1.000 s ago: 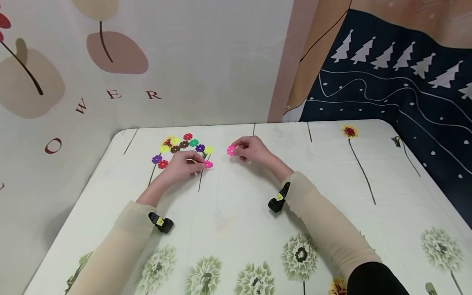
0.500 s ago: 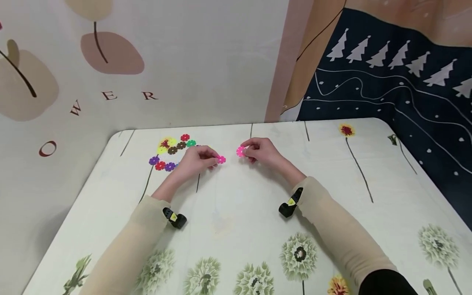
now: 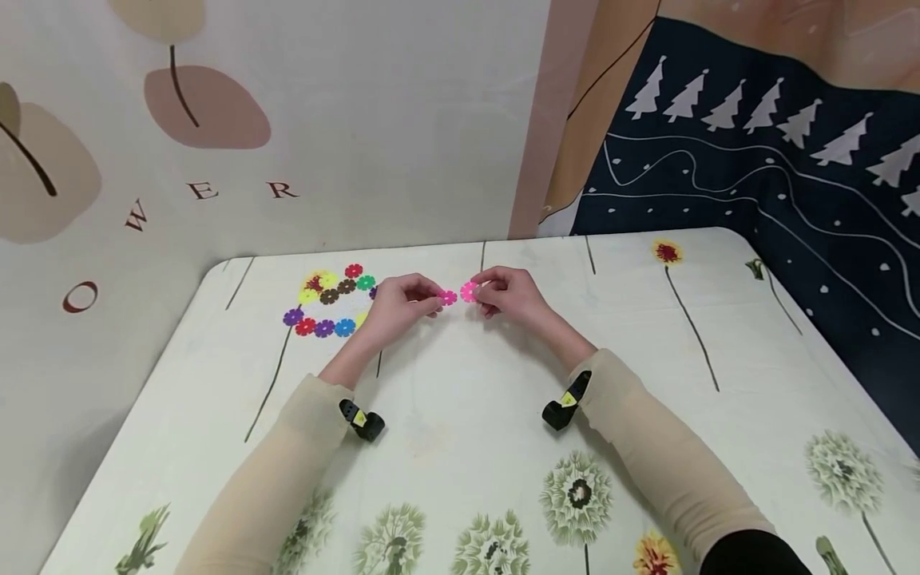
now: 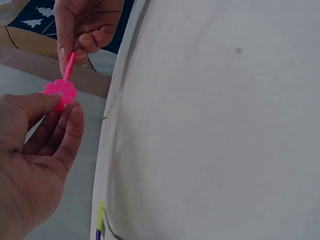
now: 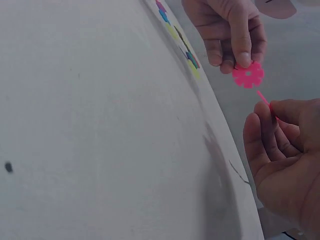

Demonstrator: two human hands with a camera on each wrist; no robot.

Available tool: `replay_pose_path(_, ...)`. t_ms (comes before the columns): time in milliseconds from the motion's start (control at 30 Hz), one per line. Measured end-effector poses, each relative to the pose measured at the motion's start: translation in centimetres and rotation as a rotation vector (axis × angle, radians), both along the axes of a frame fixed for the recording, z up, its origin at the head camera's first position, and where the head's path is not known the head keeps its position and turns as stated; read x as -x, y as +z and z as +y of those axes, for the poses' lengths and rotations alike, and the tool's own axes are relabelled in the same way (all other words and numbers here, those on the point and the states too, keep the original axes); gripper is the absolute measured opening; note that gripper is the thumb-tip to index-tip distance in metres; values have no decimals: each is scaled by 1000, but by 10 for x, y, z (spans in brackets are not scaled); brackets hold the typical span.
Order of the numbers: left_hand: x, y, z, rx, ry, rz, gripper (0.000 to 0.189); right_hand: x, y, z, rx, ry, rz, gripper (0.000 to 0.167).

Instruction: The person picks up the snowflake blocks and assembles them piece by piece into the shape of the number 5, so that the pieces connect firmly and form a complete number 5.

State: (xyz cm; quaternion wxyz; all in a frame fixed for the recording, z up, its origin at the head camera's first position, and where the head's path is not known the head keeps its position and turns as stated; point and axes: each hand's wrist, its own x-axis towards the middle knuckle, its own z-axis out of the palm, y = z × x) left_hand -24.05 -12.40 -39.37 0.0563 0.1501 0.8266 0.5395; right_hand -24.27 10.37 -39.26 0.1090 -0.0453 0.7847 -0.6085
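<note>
My left hand pinches a pink flower-shaped notched disc between thumb and fingers. Facing it, my right hand pinches a second pink notched disc. Both are held up over the far part of the table. In the right wrist view, the left hand's disc shows its face and central hole, while the other disc stands edge-on just below it with a small gap. The left wrist view overlaps their edges, so contact there is unclear. Fingertips cover part of each disc.
Joined coloured discs, among them a blue disc and a green disc, form a looped chain on the table left of the left hand, which hides its right end. Flowers are printed on the white tablecloth. A wall rises behind the table.
My left hand has moved right and slightly away with its pink disc, closing in on the right hand's disc. The right hand shifted a little right. More of the chain now shows.
</note>
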Motion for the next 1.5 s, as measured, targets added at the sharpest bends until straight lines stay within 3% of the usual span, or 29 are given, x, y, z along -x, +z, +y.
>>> replay_pose_path(333,-2,0,10,26,36,29,12,-3,-1,2,66,3,-21,23)
replay_pose_path(833,-5,-1,16,-21,21,56,11,-8,2,8,131,-23,-56,23)
replay_pose_path(1100,-8,5,14,21,32,131,8,-9,4,5,174,-16,-50,26)
replay_pose_path(1500,-9,7,13,23,-26,146,6,-11,4,7,215,21,-65,24)
